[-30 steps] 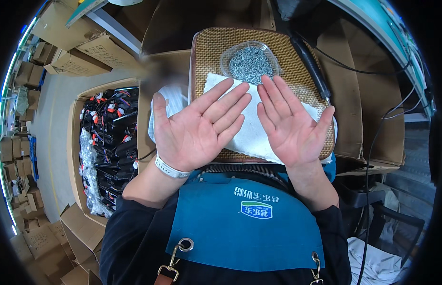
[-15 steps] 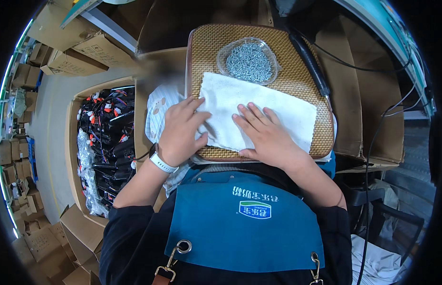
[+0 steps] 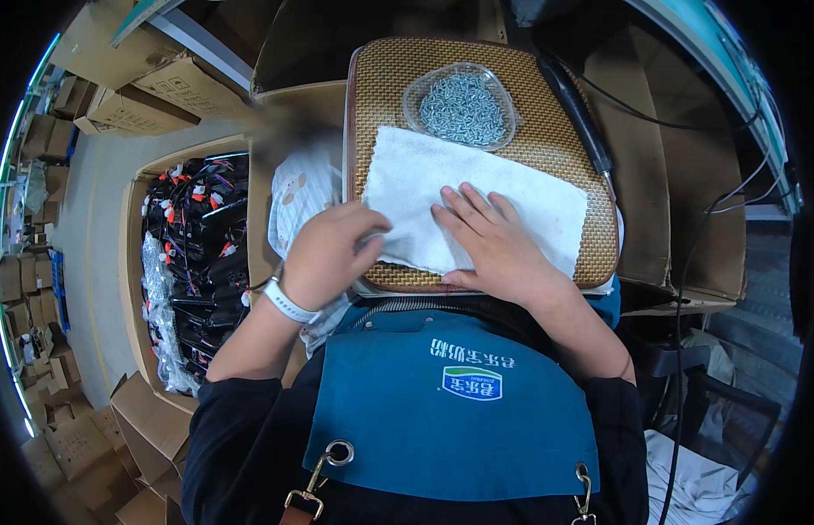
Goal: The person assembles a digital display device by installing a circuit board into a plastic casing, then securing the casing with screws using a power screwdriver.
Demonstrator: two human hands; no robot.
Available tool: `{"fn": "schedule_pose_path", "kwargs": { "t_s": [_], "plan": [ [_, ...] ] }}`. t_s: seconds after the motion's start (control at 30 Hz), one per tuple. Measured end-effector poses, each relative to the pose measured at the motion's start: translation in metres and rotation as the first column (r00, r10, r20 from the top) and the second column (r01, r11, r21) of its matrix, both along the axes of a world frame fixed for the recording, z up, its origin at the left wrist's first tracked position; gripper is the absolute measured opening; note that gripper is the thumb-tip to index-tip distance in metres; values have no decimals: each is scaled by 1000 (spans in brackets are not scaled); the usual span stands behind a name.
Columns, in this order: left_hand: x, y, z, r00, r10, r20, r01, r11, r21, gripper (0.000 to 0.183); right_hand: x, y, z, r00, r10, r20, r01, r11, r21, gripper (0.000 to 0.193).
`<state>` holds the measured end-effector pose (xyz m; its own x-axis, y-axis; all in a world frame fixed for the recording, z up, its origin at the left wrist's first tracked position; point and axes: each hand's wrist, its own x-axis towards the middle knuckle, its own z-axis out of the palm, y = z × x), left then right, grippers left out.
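"Over the near part of the woven-topped pad (image 3: pixel 372 96), where is the white cloth (image 3: pixel 407 184), and how much of it is covered?"

"It lies flat across the pad. The right hand (image 3: pixel 503 254) hides part of its middle and near edge, palm down with the fingers spread, so the palm is out of sight."

"And the left hand (image 3: pixel 328 249)?"

"Well apart from the right, at the cloth's left edge. Its fingers are curled, blurred and partly hidden by the back of the hand; I can't tell whether they pinch the cloth."

"What else is hard to read?"

"A dark smudge (image 3: pixel 293 131) left of the pad is too blurred to name. Pale striped fabric (image 3: pixel 289 206) runs partly behind the left forearm, and the face of the watch, above its white strap (image 3: pixel 291 306), is turned from view."

"Any containers?"

"Beyond the cloth, a clear plastic tub (image 3: pixel 408 96) holds a heap of small silvery screws (image 3: pixel 464 109). Left of the pad, an open cardboard box (image 3: pixel 134 280) is packed with black wired parts (image 3: pixel 192 227) bearing red and white connectors; crumpled clear plastic (image 3: pixel 157 306) covers some."

"And on the pad's right side?"

"A black electric screwdriver (image 3: pixel 575 114), its thin bit pointing toward the wearer."
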<state>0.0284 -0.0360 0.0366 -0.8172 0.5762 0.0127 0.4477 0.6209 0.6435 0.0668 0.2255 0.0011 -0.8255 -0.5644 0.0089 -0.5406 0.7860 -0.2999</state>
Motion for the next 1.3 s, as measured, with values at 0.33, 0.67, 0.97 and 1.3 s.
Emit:
{"fn": "schedule_pose_path", "kwargs": {
  "t_s": [0.33,0.67,0.97,1.3],
  "plan": [
    [-13,19,34,976,11,-216,-58,975,-215,52,-4,24,14,961,-252,-116,246,967,-64,57],
    [-18,35,-39,878,-226,-422,31,907,-420,70,12,49,1,962,-271,-42,274,950,150,76],
    [-41,13,-36,928,256,-272,-302,943,-143,57,23,65,24,914,-399,-80,401,916,8,69],
    [-37,27,-27,934,197,-297,-214,977,-25,26,22,64,48,891,-452,35,435,830,-348,52]
  ]
}}
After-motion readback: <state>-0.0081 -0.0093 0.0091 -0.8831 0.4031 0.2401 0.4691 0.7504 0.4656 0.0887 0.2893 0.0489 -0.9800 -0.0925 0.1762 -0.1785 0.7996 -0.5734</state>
